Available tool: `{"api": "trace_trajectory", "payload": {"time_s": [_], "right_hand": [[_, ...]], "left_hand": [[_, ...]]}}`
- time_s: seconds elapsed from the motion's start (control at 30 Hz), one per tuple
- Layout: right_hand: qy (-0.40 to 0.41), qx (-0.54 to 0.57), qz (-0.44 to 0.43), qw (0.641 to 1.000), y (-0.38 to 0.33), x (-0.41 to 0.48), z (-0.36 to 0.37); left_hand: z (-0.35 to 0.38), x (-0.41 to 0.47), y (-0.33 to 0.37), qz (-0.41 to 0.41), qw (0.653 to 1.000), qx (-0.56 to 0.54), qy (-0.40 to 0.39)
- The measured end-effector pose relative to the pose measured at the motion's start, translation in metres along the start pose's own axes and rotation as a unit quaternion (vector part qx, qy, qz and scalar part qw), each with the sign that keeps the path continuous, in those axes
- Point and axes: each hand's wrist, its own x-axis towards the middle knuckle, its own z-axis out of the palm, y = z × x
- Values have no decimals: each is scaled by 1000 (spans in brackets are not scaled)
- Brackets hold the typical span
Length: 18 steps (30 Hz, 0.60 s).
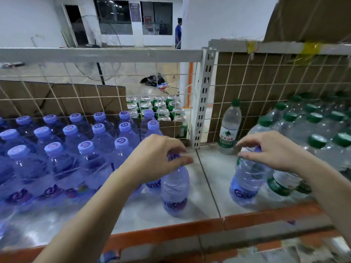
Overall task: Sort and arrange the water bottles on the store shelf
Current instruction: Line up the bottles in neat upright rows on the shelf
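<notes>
My left hand (157, 156) grips the cap of a purple-tinted water bottle (175, 190) standing at the right end of the left shelf section. My right hand (269, 149) pinches the cap of another purple bottle (247, 185) that stands on the right shelf section among green-capped ones. Several purple-capped bottles (70, 147) fill the left section in rows. One green-capped clear bottle (228, 128) stands alone by the wire back. Several green-capped bottles (313, 126) crowd the right side, and one green-labelled bottle (283, 183) lies under my right wrist.
A white slotted upright (204, 99) divides the two shelf sections. A wire grid with cardboard (275, 76) backs the shelf. Green cans (157, 107) sit behind the grid. The shelf's orange front edge (266, 215) runs below. A person (178, 34) stands far off in the room.
</notes>
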Motion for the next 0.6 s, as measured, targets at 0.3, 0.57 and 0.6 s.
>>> {"api": "trace_trajectory", "payload": {"time_s": [0.3,0.57,0.6], "right_hand": [[127,135,77,980,30,-27,32],[83,144,-2,986,4,-8,30],[72,149,-8,986,0,-4,30]], "left_hand": [[33,-33,9,-154,983,-61,80],[28,-38,14,-140,987,-30,75],[26,-33,13,-135,988,-25,70]]}}
